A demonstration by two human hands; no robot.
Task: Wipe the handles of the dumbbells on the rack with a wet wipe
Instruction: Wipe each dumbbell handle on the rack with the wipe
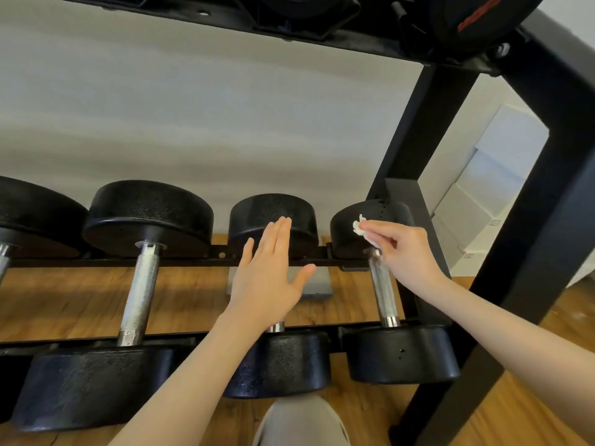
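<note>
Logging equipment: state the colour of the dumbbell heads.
Black, textured dumbbell heads, clearest in the head view.

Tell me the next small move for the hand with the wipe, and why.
Probably draw the wet wipe down along the rightmost dumbbell's handle. The right hand pinches the wipe at the handle's far end, against the far head, so the knurled length below looks not yet covered. The left hand is open and holds nothing.

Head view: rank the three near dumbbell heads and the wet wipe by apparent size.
1. Left near head, largest.
2. Middle near head and right near head: look alike, so unranked.
3. Wet wipe, smallest, pinched in the right hand.
</note>
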